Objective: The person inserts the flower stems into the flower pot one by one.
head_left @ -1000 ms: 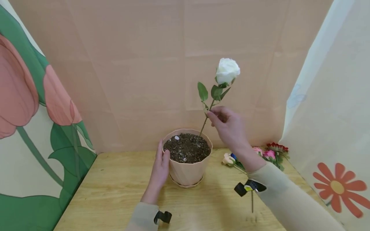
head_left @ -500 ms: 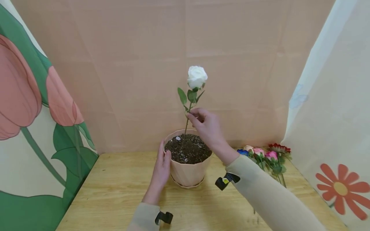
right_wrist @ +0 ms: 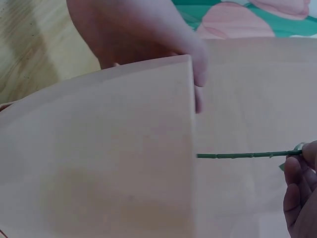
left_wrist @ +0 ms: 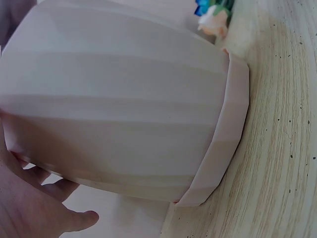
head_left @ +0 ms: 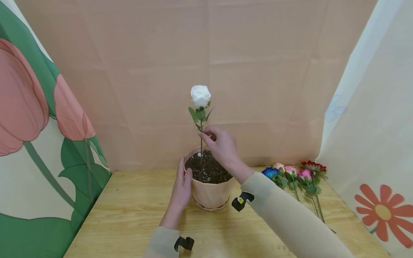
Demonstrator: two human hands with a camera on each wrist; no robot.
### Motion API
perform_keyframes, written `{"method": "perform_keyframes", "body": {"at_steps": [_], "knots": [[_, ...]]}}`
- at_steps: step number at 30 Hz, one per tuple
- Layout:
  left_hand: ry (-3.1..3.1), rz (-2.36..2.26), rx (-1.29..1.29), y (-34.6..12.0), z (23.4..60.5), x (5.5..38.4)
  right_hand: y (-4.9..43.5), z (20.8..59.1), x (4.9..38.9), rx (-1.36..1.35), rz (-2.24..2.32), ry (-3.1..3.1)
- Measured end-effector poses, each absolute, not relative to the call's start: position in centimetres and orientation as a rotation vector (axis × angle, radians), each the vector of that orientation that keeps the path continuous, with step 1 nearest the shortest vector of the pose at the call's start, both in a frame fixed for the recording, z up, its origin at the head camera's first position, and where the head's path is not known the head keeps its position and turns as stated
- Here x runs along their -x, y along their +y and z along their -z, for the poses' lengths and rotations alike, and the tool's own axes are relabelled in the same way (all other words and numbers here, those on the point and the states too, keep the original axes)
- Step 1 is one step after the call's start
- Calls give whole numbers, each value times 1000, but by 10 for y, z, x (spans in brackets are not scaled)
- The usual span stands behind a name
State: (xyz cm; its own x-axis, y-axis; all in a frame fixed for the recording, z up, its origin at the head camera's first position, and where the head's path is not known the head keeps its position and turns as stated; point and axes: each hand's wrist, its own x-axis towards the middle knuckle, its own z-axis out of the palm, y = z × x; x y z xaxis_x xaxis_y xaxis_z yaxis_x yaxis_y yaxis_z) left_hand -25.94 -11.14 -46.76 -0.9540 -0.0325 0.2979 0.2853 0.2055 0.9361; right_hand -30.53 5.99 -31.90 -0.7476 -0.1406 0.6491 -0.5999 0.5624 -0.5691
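Note:
My right hand (head_left: 222, 146) pinches the thin green stem of a white rose (head_left: 200, 96), seen closer in the right wrist view as a bare stem (right_wrist: 237, 155). The rose stands nearly upright over the flower pot, its stem running down to the dark soil (head_left: 211, 170); how deep it goes cannot be made out. My left hand (head_left: 181, 186) rests on the left side of the pale pink flower pot (head_left: 211, 195), fingers extended along its wall near the rim. In the left wrist view the pot's ribbed wall (left_wrist: 119, 104) fills most of the frame.
Several artificial flowers lie at the right back of the wooden table (head_left: 135, 208), among them a blue rose (head_left: 270, 172) and a red flower (head_left: 313, 166). The pot stands on a saucer (head_left: 211, 208). A plain pink backdrop (head_left: 155, 89) rises behind.
My right hand has carried the white rose left and lower, from the pot's right back edge toward its left part, and the stem has become more upright. The left hand stays on the pot.

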Motion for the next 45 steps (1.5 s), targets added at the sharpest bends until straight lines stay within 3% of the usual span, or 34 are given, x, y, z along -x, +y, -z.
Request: {"method": "perform_keyframes", "body": {"at_steps": [45], "knots": [[-2237,1778,230,-105,465,260,60,355,324,-636,-1087,-2313]]}}
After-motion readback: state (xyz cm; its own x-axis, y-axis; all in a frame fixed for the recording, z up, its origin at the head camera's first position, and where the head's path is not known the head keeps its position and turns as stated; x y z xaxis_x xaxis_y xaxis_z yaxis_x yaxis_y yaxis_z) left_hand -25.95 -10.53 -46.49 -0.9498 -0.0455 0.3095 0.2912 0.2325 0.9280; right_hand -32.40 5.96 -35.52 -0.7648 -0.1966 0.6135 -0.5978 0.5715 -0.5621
